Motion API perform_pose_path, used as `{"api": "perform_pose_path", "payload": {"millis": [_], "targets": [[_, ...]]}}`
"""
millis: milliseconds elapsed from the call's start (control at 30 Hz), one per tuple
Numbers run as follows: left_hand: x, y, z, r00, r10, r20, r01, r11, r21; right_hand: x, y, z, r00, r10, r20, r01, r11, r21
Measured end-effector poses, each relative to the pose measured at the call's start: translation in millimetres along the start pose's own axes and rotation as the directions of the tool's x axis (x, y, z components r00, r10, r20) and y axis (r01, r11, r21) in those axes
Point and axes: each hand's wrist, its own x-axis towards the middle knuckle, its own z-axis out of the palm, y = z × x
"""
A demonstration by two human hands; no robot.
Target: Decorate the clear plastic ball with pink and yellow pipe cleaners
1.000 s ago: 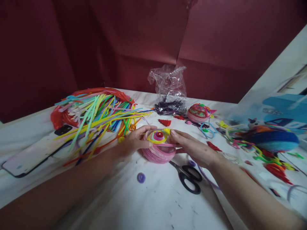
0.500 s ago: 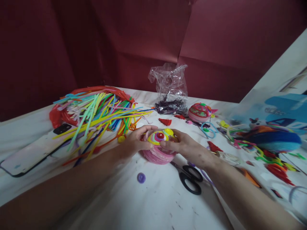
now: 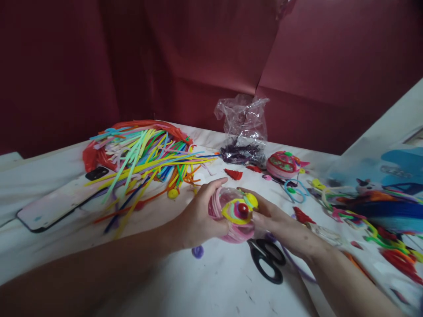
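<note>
Between my hands is a round pink ball (image 3: 236, 235) wrapped in pipe cleaner, with a clear patch and a yellow, white and purple eye shape with a red centre on it. My left hand (image 3: 205, 215) wraps its left side, thumb along the front. My right hand (image 3: 269, 215) grips the right side near a yellow coil (image 3: 251, 201); some of its fingers are hidden behind the ball. Black-handled scissors (image 3: 267, 260) lie just below the ball, their blades partly covered. A purple coil (image 3: 197, 252) rests on the table under my left wrist.
A heap of coloured pipe cleaners (image 3: 148, 154) lies at the back left, over a phone (image 3: 62, 198). Behind stands a clear plastic bag (image 3: 244, 127) with dark strands. A second decorated ball (image 3: 282, 165), red triangles (image 3: 233, 174) and a blue ball (image 3: 390, 211) are at the right.
Both hands have tilted and turned the ball, so the eye shape faces more to the front and right. The left fingers reach further round its side. The camera view has shifted slightly.
</note>
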Motion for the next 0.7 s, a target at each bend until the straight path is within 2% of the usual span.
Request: {"api": "perform_pose_path", "payload": {"millis": [100,200,333,433,567,700], "targets": [[-4,2,3.7,1.000,0.014,-0.013,-0.012,0.995,0.101,-3,2,-3,0.999,0.002,0.033,-0.002,1.000,0.012],[-5,0,2.2,1.000,0.001,-0.010,0.000,0.991,0.133,-3,-1,-3,1.000,0.009,0.025,-0.009,1.000,0.000],[-2,-4,-0.1,0.999,-0.041,-0.015,0.042,0.998,0.042,-5,-7,0,0.991,0.078,-0.106,-0.082,0.996,-0.032],[-1,-3,0.1,0.998,-0.056,-0.033,0.056,0.998,-0.008,-6,-5,2,0.981,0.078,-0.179,-0.085,0.996,-0.032],[-1,0,1.4,0.995,-0.095,-0.037,0.095,0.995,-0.014,-6,2,8,0.989,0.033,-0.141,-0.025,0.998,0.055],[-1,0,1.6,0.994,-0.105,-0.033,0.106,0.994,0.014,-5,0,13,0.987,0.033,-0.156,-0.019,0.996,0.092]]}}
